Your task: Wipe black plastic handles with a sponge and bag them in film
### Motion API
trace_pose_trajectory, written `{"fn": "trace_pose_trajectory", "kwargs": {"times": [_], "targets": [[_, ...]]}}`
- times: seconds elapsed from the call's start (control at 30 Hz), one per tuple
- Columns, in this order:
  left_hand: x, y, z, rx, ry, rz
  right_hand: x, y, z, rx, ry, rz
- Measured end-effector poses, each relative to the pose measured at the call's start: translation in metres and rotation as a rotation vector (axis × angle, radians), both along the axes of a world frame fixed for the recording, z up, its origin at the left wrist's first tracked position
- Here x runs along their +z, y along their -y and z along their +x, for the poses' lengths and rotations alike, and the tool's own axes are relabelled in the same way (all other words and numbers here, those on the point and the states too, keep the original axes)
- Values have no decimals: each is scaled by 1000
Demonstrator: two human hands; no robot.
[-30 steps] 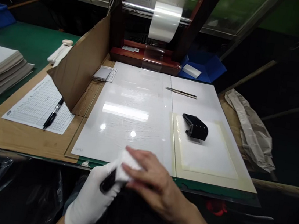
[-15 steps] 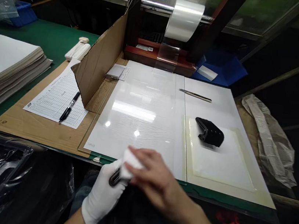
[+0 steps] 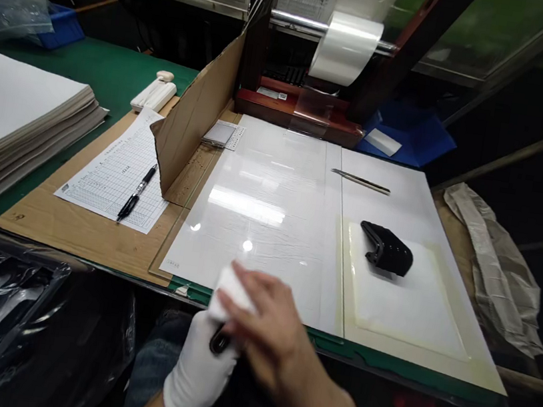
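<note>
My left hand, in a white glove, is closed around a small glossy black part, mostly hidden by my fingers. Bare and slightly blurred, my right hand presses a white cloth against the top of that part. Both hands are together just off the near edge of the table. A similar black part, curved and glossy, lies on a taped white sheet to the right. Further back, tweezers rest on the white surface.
A glass plate covers the middle. On the left are a cardboard divider, a pen on a form and a paper stack. A film roll hangs behind, beside a blue bin.
The view has shifted slightly, so the table things appear a little further right and lower. My right hand and the cloth have moved slightly over the part; my left hand still grips it.
</note>
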State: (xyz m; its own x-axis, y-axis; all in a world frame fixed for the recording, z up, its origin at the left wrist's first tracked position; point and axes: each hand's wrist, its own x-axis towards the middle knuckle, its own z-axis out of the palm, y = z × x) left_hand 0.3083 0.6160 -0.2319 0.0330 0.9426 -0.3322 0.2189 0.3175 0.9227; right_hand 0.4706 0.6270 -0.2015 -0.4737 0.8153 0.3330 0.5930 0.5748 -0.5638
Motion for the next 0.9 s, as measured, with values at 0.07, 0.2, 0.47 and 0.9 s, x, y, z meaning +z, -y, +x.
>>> {"fn": "trace_pose_trajectory", "kwargs": {"times": [0.07,0.2,0.47,0.9], "targets": [[-3,0,0,-37,103,63,0,0,-3,-109,17,-42],[-12,0,-1,-34,202,84,-3,2,-5,-57,-5,-15],[-11,3,-20,-39,134,206,-6,-17,-16,-133,-108,-192],[35,3,-18,141,133,142,1,-27,-5,-369,-485,-144]]}}
